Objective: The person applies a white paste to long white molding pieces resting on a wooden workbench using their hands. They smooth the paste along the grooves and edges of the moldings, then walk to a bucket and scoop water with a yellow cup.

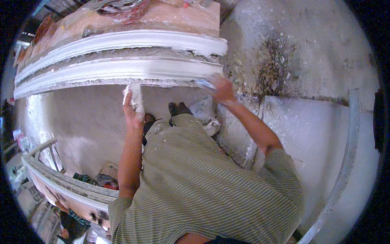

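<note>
Two long white plaster mouldings (122, 39) (122, 68) run side by side along the near part of a worktable, with a grey, rough strip between them. My left hand (132, 116) is closed around a flat piece caked in white plaster (136, 97), held upright just below the nearer moulding's front edge. Close to that moulding's right end, my right hand (223, 89) grips a pale bluish scraper (205, 83). Motion blurs the scraper and fingers, so whether the blade touches the moulding I cannot tell.
Behind the mouldings, the stained tabletop (178, 20) carries a reddish, plaster-smeared bowl (126, 10). A white bag (205, 114) lies on the floor by my feet. A wooden-framed bench (73, 179) stands behind me at left. Dark grime marks the floor (272, 65) at right.
</note>
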The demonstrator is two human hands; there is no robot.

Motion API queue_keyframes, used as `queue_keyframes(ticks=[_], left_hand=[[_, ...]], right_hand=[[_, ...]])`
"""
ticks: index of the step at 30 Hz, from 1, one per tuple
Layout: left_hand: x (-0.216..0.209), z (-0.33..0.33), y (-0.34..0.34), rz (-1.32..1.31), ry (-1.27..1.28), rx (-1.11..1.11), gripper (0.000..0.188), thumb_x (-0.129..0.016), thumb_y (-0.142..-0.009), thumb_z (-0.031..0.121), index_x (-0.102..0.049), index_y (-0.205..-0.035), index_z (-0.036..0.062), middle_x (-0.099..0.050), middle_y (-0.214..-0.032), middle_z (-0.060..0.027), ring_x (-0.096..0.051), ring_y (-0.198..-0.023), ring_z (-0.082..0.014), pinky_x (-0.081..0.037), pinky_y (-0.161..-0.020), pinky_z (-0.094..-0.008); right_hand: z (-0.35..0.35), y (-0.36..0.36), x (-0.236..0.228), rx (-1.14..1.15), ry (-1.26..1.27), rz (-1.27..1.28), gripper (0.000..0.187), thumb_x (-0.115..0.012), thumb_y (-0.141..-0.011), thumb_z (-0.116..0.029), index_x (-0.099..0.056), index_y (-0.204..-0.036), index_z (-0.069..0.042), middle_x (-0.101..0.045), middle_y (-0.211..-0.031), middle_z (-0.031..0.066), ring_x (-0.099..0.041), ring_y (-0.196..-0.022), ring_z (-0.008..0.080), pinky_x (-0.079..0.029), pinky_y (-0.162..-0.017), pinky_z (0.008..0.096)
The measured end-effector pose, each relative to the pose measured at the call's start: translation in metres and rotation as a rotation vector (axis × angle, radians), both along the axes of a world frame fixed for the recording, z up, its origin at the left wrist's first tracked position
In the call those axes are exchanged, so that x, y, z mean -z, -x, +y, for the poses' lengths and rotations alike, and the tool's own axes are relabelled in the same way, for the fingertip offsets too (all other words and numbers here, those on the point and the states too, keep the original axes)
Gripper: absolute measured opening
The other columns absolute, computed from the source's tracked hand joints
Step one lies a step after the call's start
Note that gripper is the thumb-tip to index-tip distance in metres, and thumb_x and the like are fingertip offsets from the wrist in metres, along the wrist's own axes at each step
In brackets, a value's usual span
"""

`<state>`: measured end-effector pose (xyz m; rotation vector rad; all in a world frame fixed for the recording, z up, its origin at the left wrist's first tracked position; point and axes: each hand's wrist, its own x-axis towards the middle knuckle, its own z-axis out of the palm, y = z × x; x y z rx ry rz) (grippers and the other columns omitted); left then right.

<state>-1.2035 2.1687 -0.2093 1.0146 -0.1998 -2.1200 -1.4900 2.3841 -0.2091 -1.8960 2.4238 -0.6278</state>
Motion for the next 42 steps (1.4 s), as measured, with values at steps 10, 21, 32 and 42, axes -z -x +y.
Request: queue_keyframes(ticks=[10, 21, 32, 42], left_hand=[[-0.038, -0.048, 0.027, 0.122, 0.247, 0.038, 0.045, -0.049, -0.095, 0.021, -0.042, -0.133, -0.0001, -0.055, -0.125, -0.0134, -0.054, -0.113, -0.0234, -0.043, -0.098, -0.0338], [0.011, -0.17, -0.209, -0.034, 0.199, -0.165, 0.048, -0.045, -0.096, 0.022, -0.037, -0.137, -0.0031, -0.045, -0.138, -0.0125, -0.043, -0.127, -0.022, -0.028, -0.111, -0.0331], [0.005, -0.29, -0.514, -0.02, 0.103, -0.553, 0.042, -0.05, -0.094, 0.019, -0.046, -0.131, -0.001, -0.053, -0.13, -0.0102, -0.05, -0.12, -0.0206, -0.034, -0.107, -0.0319], [0.032, -0.507, -0.615, -0.115, 0.17, -0.414, 0.045, -0.048, -0.095, 0.026, -0.044, -0.133, 0.001, -0.05, -0.134, -0.0087, -0.046, -0.124, -0.0196, -0.031, -0.108, -0.0321]], right_hand=[[-0.067, -0.141, 0.023, -0.104, 0.099, -0.161, 0.043, -0.063, -0.08, -0.026, -0.057, -0.12, -0.01, -0.061, -0.107, 0.0169, -0.058, -0.1, 0.0314, -0.046, -0.086, 0.0453], [-0.078, -0.102, 0.136, 1.638, 0.49, -0.367, 0.05, -0.062, -0.077, -0.009, -0.051, -0.124, 0.002, -0.058, -0.117, 0.0228, -0.056, -0.107, 0.0368, -0.043, -0.092, 0.042], [-0.294, -0.265, 0.097, 1.658, 0.196, -0.315, 0.047, -0.062, -0.071, -0.004, -0.061, -0.118, -0.006, -0.069, -0.093, 0.0163, -0.067, -0.083, 0.0312, -0.051, -0.073, 0.0404], [-0.451, -0.387, 0.154, 1.506, 0.268, -0.11, 0.041, -0.057, -0.077, -0.008, -0.059, -0.118, -0.003, -0.064, -0.099, 0.017, -0.062, -0.089, 0.0317, -0.046, -0.085, 0.0399]])
